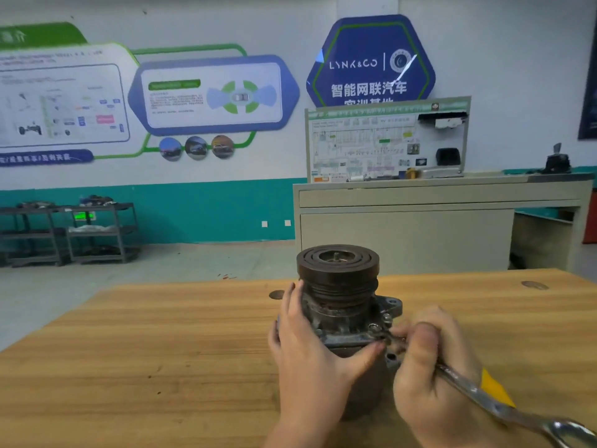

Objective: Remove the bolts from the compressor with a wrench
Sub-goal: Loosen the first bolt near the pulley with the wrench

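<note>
Compressor [339, 305] stands upright on the wooden counter [161, 350], steadied by the left hand [310, 347], whose grip is closed round its body. Right hand [433, 376] grips the wrench [504, 405], its head at a flange bolt [374, 327] just beyond the fingertips. Bolts remain seated; removal judged barely begun.

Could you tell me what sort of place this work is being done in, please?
Most likely an automotive training workshop. A wiring-diagram teaching board stands on a cabinet, car-technology posters cover the wall, and a compressor sits on a wooden workbench with a wrench at its bolts.
</note>
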